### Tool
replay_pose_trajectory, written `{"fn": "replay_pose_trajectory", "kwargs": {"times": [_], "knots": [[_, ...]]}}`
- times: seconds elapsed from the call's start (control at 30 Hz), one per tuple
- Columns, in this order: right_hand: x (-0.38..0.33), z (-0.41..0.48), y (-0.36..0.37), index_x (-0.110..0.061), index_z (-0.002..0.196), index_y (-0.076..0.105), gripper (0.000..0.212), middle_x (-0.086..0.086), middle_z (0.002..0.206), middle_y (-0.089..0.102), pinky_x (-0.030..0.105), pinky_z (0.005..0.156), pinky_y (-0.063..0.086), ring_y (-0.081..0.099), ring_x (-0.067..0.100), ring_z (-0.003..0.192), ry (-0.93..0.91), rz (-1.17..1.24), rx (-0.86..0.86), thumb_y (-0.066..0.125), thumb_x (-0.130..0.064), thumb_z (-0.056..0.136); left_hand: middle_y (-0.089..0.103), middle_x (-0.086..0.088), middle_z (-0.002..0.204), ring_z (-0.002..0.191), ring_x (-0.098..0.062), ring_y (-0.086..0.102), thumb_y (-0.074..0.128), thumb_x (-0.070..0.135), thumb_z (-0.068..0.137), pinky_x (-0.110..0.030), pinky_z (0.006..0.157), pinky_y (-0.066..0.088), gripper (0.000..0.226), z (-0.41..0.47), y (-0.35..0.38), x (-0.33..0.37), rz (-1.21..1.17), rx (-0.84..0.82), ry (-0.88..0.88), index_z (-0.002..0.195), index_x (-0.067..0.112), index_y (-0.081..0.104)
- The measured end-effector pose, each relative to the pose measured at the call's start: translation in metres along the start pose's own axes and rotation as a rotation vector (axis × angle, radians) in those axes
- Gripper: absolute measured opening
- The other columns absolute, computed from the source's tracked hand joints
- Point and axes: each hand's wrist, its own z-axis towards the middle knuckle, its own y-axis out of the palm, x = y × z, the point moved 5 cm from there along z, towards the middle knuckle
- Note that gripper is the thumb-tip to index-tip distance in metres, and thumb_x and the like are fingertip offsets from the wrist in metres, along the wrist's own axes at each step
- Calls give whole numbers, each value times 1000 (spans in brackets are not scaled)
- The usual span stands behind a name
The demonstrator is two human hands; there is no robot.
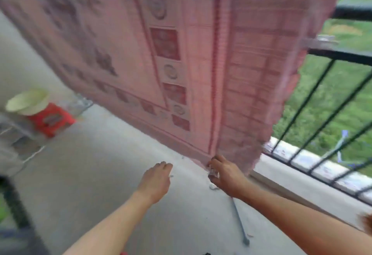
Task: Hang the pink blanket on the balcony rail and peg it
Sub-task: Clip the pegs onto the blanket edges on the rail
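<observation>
The pink blanket [181, 57] hangs over the black balcony rail [352, 13], above a grey concrete floor [100, 174]. The right hand [225, 174] pinches its bottom hem; the left hand [157, 180] hovers just beside, loose and empty. Grass [332, 93] lies beyond.

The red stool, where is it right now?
In the head view, the red stool stands on the balcony floor at far left, under a pale basin, left of the hanging blanket.

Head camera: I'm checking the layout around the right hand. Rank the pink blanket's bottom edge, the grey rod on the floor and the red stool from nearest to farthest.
From the right hand:
1. Pink blanket bottom edge, touching the fingers.
2. Grey rod, on the floor just below the wrist.
3. Red stool, far left, under a pale basin.
</observation>
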Motion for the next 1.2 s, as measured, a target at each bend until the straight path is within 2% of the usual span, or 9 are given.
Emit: {"fn": "replay_pose_trajectory", "kwargs": {"times": [0.1, 0.23, 0.37, 0.57, 0.67, 0.87, 0.97, 1.07, 1.2], "knots": [[-42, 52, 13, -23, 122, 60, 36, -6, 115, 62, 28, 76, 43, 58, 19, 105, -162, -76, -18, 64, -27, 86, 55, -5, 123, 113, -27, 54, 46, 14, 90, -37, 85, 45, 39, -16, -7, -55, -64, 14, -142, 129, 14, 48], [-93, 125, 37, -24, 135, 51, 47, -9, 118, 66, 29, 83, 44, 55, 17, 112, -304, -137, -96, 61, -29, 89, 55, -6, 123, 112, -29, 56, 46, 14, 89, -38, 83, 47, 40, -23, -15, -126, -136, 50, -307, 129, 12, 48], [-132, 210, 57, -21, 129, 54, 44, -3, 114, 67, 32, 82, 45, 56, 20, 112, -393, -153, -143, 64, -34, 89, 55, -3, 126, 111, -29, 57, 46, 27, 95, -38, 85, 47, 37, -1, -22, -199, -148, 59, -430, 130, 14, 45], [-205, 354, 80, -25, 133, 54, 46, -7, 111, 67, 33, 77, 46, 54, 20, 109, -528, -129, -168, 61, -43, 91, 55, -5, 131, 116, -29, 57, 43, 40, 99, -38, 89, 44, 42, 44, -55, -313, -157, 88, -590, 132, 14, 45], [-260, 417, 97, -22, 135, 53, 49, -8, 107, 69, 37, 75, 51, 54, 22, 109, -622, -136, -181, 64, -38, 90, 60, -7, 124, 112, -31, 59, 46, 44, 97, -37, 83, 45, 40, 48, -77, -372, -157, 157, -674, 123, 13, 51], [-381, 521, 164, -20, 118, 60, 35, -10, 97, 70, 35, 71, 51, 54, 16, 104, -762, -161, -250, 66, -36, 87, 60, -5, 123, 107, -32, 61, 49, 45, 95, -38, 83, 48, 42, 30, -76, -512, -193, 203, -836, 123, 14, 52], [-438, 576, 203, -17, 119, 61, 36, -10, 97, 70, 37, 73, 51, 53, 18, 105, -796, -165, -256, 65, -35, 88, 61, -5, 122, 106, -32, 62, 50, 46, 95, -41, 84, 50, 43, 28, -75, -591, -193, 212, -863, 123, 14, 53], [-492, 632, 238, -19, 121, 60, 36, -10, 101, 70, 34, 71, 48, 51, 18, 109, -787, -201, -229, 62, -37, 89, 62, -4, 118, 106, -30, 61, 50, 48, 94, -39, 83, 48, 43, 28, -84, -672, -187, 207, -880, 120, 15, 53], [-565, 700, 261, -19, 121, 60, 35, -7, 104, 70, 32, 73, 43, 55, 23, 106, -774, -225, -224, 61, -35, 90, 61, -1, 114, 102, -24, 61, 48, 47, 95, -36, 79, 45, 39, 33, -118, -771, -129, 198, -812, 120, 16, 53]]}}
